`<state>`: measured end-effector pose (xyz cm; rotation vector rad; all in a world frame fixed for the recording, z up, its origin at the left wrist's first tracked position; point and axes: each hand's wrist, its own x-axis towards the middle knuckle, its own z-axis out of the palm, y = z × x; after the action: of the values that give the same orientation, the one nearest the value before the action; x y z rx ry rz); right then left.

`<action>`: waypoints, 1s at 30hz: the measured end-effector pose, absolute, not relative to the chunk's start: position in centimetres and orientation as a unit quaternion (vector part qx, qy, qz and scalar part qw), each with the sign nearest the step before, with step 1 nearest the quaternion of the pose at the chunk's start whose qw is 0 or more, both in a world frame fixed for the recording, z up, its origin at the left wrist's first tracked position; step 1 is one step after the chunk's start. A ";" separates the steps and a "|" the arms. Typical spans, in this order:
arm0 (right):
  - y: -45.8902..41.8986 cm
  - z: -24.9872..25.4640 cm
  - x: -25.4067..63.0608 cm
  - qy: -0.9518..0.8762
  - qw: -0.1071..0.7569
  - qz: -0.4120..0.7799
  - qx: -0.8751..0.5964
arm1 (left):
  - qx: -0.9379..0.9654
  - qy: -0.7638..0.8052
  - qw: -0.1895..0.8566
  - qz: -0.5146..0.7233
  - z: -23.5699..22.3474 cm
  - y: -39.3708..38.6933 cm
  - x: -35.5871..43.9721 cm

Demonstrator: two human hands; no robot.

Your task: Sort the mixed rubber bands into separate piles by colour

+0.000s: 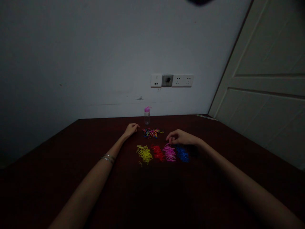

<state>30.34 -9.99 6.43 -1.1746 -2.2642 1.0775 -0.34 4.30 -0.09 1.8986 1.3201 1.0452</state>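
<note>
My left hand (132, 129) rests on the table with its fingers loosely curled in, and nothing shows in it. Just right of it lies a mixed pile of small coloured plastic pins (151, 133). Over the back end of a pink pile of pins (169, 153) is my right hand (183, 137), thumb and fingers pinched together; what they hold, if anything, is too dark and small to make out. Beside the pink pile are a yellow pile (145, 154), a red pile (158, 153) and a blue pile (182, 154), all in one row.
A clear bottle with a pink cap (147, 115) stands behind the mixed pile. The dark red table (147, 190) meets a pale wall (95, 57) with sockets (182, 80). A white panelled door (264, 76) is at the right. The light is dim.
</note>
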 end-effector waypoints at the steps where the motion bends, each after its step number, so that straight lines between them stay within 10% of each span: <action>1: -10.1 6.3 30.2 -0.807 0.176 0.379 -0.417 | 0.714 0.496 0.298 0.393 -0.1 4.3 -0.3; 15: -7.9 4.1 37.4 -0.700 0.383 0.261 -0.544 | 0.759 0.467 0.304 0.337 2.9 1.3 3.2; 30: -6.6 2.0 41.8 -0.659 0.426 0.152 -0.601 | 0.908 0.416 -0.027 0.029 4.1 -0.8 12.8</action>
<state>41.76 -6.60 1.95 -1.5035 -1.6475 0.3789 12.81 -0.85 4.09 2.9029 1.3305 0.0942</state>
